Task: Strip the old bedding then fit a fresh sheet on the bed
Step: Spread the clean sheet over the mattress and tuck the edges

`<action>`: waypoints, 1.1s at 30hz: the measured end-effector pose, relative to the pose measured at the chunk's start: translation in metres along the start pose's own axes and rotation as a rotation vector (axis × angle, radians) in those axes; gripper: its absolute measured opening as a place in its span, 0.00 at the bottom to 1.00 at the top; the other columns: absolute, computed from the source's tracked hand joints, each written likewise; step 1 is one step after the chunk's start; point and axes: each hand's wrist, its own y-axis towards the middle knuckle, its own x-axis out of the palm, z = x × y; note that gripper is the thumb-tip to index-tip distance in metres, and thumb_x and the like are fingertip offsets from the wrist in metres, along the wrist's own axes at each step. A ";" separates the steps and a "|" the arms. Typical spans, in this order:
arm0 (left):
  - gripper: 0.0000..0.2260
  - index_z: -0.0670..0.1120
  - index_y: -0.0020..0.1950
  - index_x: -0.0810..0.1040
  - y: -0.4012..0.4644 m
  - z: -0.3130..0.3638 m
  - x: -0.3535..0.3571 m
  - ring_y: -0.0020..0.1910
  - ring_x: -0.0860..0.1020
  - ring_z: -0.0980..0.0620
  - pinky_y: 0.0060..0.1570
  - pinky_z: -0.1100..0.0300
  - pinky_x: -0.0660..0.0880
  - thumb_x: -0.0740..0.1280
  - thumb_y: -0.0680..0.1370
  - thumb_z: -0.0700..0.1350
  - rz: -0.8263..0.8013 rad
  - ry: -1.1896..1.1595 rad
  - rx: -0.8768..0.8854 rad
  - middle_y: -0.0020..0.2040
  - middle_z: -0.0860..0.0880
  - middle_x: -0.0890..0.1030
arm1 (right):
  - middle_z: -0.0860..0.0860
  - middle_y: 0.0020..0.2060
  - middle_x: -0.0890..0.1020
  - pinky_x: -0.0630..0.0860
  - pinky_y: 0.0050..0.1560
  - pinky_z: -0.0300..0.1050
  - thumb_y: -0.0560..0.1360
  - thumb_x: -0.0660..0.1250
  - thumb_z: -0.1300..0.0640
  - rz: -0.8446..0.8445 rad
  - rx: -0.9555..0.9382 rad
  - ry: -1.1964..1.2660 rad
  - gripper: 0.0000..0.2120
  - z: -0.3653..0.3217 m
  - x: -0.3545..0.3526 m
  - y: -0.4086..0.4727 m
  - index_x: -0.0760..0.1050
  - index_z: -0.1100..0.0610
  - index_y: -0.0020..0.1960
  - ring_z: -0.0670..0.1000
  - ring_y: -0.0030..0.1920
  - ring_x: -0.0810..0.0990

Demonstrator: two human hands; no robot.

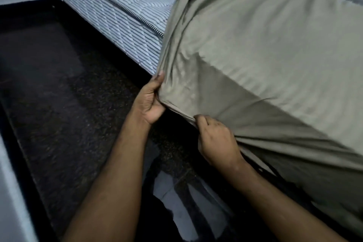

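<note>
One olive-green smooth fabric sheet (255,49), one blue-and-white striped quilted mattress (125,19), two hands. The sheet looks soft and slightly shiny, with creases bunching toward the corner. It covers the near end of the mattress and hangs down the side, its long run going from lower right up toward the top of the view; the far stretch of mattress is bare. The left hand (150,100) grips the sheet's gathered edge at the corner, thumb on top. The right hand (216,139) pinches the hem just beside it. Dark speckled carpet floor (59,88) lies below.
</note>
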 end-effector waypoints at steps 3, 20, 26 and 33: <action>0.15 0.42 0.65 0.78 -0.007 -0.006 -0.004 0.57 0.82 0.49 0.66 0.51 0.76 0.65 0.78 0.41 -0.046 0.092 -0.012 0.58 0.45 0.84 | 0.56 0.42 0.80 0.77 0.38 0.50 0.70 0.55 0.61 0.004 0.020 0.138 0.18 0.003 -0.002 -0.005 0.75 0.58 0.57 0.59 0.42 0.81; 0.10 0.42 0.52 0.85 -0.001 -0.014 -0.019 0.47 0.85 0.50 0.55 0.53 0.82 0.66 0.76 0.37 -0.001 0.195 -0.008 0.48 0.45 0.87 | 0.56 0.69 0.69 0.76 0.52 0.53 0.74 0.62 0.56 0.007 -0.012 -0.141 0.31 0.025 0.043 -0.009 0.66 0.50 0.77 0.59 0.59 0.72; 0.07 0.45 0.42 0.79 0.022 -0.028 -0.035 0.35 0.80 0.51 0.36 0.61 0.74 0.69 0.81 0.42 0.540 0.815 0.259 0.34 0.50 0.81 | 0.49 0.55 0.79 0.78 0.35 0.49 0.81 0.57 0.47 -0.020 -0.104 -0.053 0.18 -0.004 0.056 -0.015 0.77 0.52 0.64 0.55 0.48 0.78; 0.22 0.40 0.47 0.84 0.038 -0.031 -0.060 0.44 0.83 0.46 0.44 0.53 0.79 0.71 0.75 0.61 0.715 1.152 0.188 0.41 0.43 0.84 | 0.54 0.55 0.78 0.77 0.41 0.48 0.75 0.65 0.56 -0.058 -0.122 -0.051 0.18 0.003 0.071 -0.024 0.77 0.55 0.63 0.55 0.51 0.80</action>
